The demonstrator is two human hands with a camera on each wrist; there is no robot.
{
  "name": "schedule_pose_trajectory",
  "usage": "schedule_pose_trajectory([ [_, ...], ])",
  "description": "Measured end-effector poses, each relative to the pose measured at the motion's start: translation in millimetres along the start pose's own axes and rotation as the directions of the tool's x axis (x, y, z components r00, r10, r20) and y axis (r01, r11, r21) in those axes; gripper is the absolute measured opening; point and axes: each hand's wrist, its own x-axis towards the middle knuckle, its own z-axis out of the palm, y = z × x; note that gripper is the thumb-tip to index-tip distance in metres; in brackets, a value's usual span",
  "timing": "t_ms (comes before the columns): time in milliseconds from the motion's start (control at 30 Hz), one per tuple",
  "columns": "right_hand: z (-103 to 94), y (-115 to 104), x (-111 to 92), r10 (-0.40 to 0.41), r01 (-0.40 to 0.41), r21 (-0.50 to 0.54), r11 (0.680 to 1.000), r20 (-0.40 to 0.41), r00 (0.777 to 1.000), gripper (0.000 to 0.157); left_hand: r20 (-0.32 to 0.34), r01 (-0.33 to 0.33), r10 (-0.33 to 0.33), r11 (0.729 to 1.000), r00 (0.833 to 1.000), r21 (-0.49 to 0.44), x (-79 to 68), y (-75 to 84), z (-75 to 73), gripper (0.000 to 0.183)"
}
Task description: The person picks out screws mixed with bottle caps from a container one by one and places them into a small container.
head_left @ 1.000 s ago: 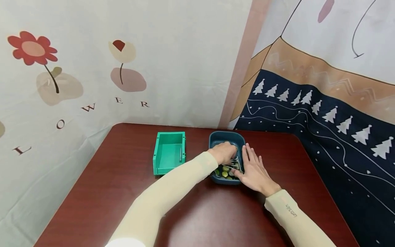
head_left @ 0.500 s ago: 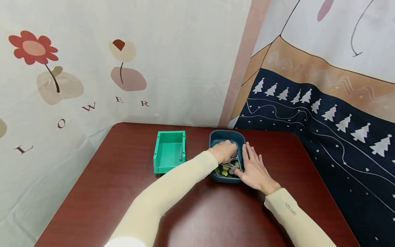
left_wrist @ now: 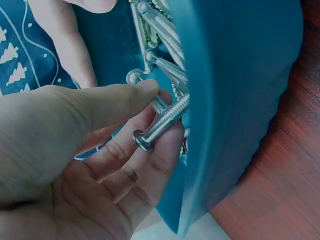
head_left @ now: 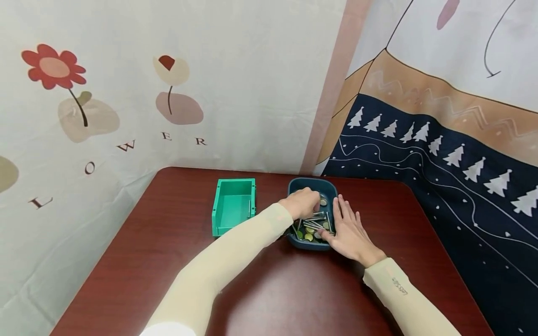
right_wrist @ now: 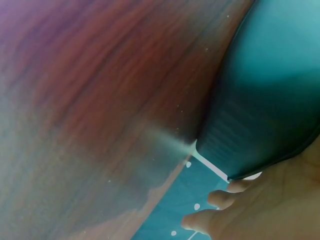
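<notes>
Left hand [head_left: 301, 203] set inside the dark blue box [head_left: 313, 246]. A bolt [left_wrist: 164, 124] is held by the curled fingers, its flat head turned toward the palm. A second bolt [left_wrist: 134, 77] is pressed by the thumb tip; whether both are firmly gripped cannot be told. Right hand [head_left: 352, 234] laid along the box's right side, fingers straight, thumb at the near rim; nothing gripped, the box apparently being steadied.

Handling, as judged: a single bolt is best isolated by a slight roll of thumb against finger, and the pinch taken just under the head. Shanks lie crossed among the loose bolts [head_left: 329, 222] and yellow-green discs [head_left: 308, 237], so snagging is likely if a bolt is dragged sideways; a straight, slow draw is advised. The wall should be braced lightly, lest the box be tipped or slid.

Left of the box, well apart from it, a green tray [head_left: 233, 205] is placed; a slim metal piece [head_left: 249, 208] is seen at its right wall, partly hidden.

Both containers are stood toward the far edge of a reddish-brown table [head_left: 294, 294], glossy, wood-grained, a light reflected near its front. Behind, pale cloth [head_left: 252, 84] is hung, flowers and letters printed; at right, navy fabric [head_left: 380, 151] is patterned with white trees.
</notes>
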Motion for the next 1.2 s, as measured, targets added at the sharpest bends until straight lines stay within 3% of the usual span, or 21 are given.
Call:
schedule_pose_trajectory([
  [200, -0.8, 2, -3, 0.004, -0.004, -0.003, 1.000, -0.002, 1.000, 0.108, -0.005, -0.003, 0.003, 0.998, 1.000, -0.067, -10.9, -2.1, -3.6, 0.035],
  [500, -0.8, -3, -2, 0.003, -0.003, 0.004, 1.000, 0.014, 1.000, 0.108, -0.055, -0.046, 0.038, 0.988, 0.998, -0.148, -25.1, -13.0, -12.5, 0.037],
  [667, -4.7, -4, 1, 0.009, -0.009, 0.005, 1.000, 0.014, 1.000, 0.109, -0.049, -0.059, 0.051, 0.983, 0.997, -0.173, -30.8, -19.3, -15.9, 0.042],
  [867, -4.7, -2, 3, 0.013, -0.013, 0.008, 1.000, 0.019, 1.000, 0.111, -0.035, -0.038, 0.032, 0.978, 0.999, -0.204, -38.5, -26.4, -21.3, 0.050],
  [1200, -3.4, 0, 1, 0.003, -0.004, 0.015, 1.000, 0.020, 1.000, 0.115, -0.071, -0.007, -0.009, 0.975, 0.997, -0.223, -51.7, -44.8, -28.2, 0.045],
])
